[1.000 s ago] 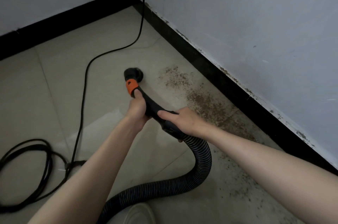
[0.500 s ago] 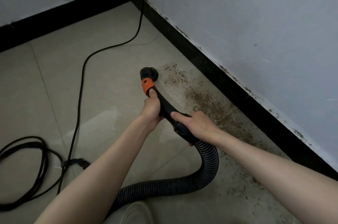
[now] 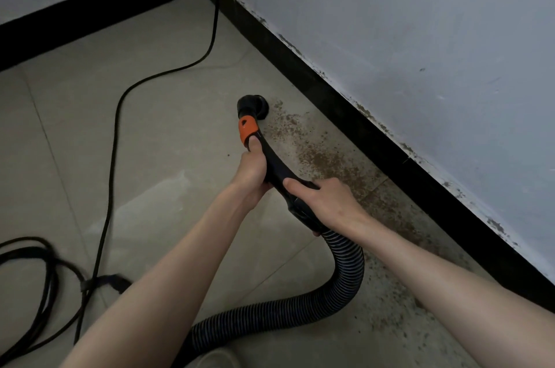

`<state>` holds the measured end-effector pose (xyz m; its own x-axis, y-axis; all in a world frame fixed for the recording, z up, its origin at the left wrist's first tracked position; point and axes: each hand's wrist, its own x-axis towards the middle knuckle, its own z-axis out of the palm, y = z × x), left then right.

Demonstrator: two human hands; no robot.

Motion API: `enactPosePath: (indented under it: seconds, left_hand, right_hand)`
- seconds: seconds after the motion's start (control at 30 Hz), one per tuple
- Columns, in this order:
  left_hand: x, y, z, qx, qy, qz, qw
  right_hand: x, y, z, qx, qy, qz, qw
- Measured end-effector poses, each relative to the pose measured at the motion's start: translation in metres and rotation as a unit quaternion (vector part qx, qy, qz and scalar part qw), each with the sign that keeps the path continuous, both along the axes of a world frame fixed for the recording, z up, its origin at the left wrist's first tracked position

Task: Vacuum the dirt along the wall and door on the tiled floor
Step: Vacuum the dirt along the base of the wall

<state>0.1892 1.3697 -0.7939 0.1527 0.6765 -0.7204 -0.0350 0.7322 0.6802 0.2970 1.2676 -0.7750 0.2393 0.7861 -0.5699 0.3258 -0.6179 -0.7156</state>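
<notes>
Both hands on the vacuum wand, seen from above

Left hand (image 3: 251, 170) grasps the black wand (image 3: 271, 161) on its forward stretch, fingers wrapped under it, thumb lying along the top and touching the orange collar (image 3: 248, 128)

Right hand (image 3: 322, 200) grasps the rear of the wand where the ribbed hose (image 3: 350, 271) joins; thumb stretched forward along the top, fingers curled round the far side

Round black nozzle (image 3: 253, 106) sits down on the tiled floor (image 3: 168, 133), at the near-corner end of the dirt (image 3: 327, 157); its right edge is just beside the first brown specks

Dirt lies as a brown, grainy band on the tiles, running parallel to the black skirting (image 3: 375, 139) of the right-hand wall (image 3: 420, 37), densest beside the right hand, thinner and scattered toward the lower right

One stray speck on the tile left of the left hand

Hose loops from the right hand downward, bends left, passes under the left forearm toward the bottom edge

Black power cable (image 3: 112, 154) comes down from the corner at top, curves across the floor to the left; more of it coiled at the lower left edge

Pale rounded shape at the bottom edge under the hose, cannot tell what it is
</notes>
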Motion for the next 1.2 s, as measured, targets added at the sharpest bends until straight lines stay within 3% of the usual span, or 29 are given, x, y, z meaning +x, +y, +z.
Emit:
enactPosePath:
  seconds: [0.27, 0.67, 1.2]
  left_hand:
    - [0.027, 0.017, -0.007, 0.017, 0.002, -0.026, 1.000]
    - [0.051, 0.052, -0.007, 0.042, 0.032, -0.044, 0.998]
    - [0.050, -0.003, 0.018, -0.002, 0.037, -0.153, 0.988]
  right_hand:
    - [0.019, 0.013, -0.017, 0.006, -0.063, -0.024, 0.998]
    - [0.028, 0.044, -0.030, 0.018, -0.037, -0.062, 0.997]
    - [0.014, -0.027, 0.001, -0.034, 0.002, -0.110, 0.993]
